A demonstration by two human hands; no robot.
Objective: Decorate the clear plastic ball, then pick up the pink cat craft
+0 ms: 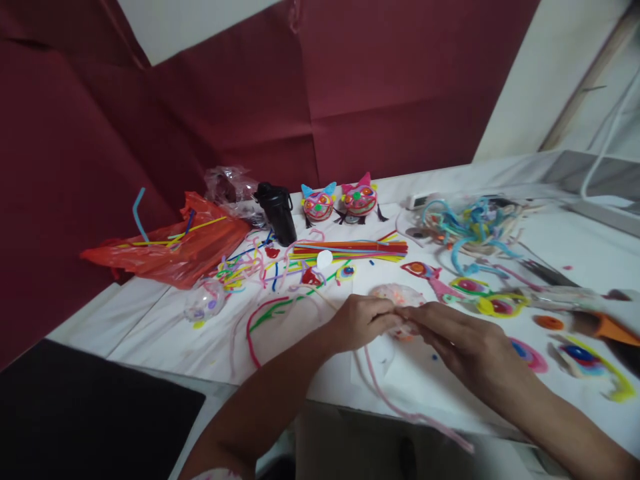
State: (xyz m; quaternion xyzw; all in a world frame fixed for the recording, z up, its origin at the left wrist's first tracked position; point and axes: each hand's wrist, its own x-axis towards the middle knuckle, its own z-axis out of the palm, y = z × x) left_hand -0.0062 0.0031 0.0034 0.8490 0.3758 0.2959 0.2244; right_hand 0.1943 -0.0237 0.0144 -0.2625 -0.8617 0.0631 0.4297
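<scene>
Pink pipe cleaner runs from the two hands down over the near table edge, hanging off toward the near right. L hand and R hand meet at centre, fingertips touching. Both look pinched shut on the pipe cleaner's upper end, w/ a clear plastic ball holding orange/pink bits just behind the fingers; can't tell if the ball is held too or only rests on the white table cover.

Around them:
- Far centre: bundle of straight pipe cleaners, red/orange/yellow, lying flat; small white disc just near-left of it.
- Far: two cat-face balls, blue-eared one left, pink-eared one right, side by side.
- Black canister upright, left of the cats; crumpled clear bag behind it.
- Far left: red plastic bag w/ yellow and blue stems sticking out.
- Left: another clear ball, well apart from the hands; loose pink/green stems curl between it and the L hand.
- Far right: tangle of light-blue curled stems.
- Right: flat coiled shapes, yellow-ringed one, pink one, blue/yellow one.
- Right edge: orange-tipped tool, blurred.
- Maroon backdrop behind the table.
</scene>
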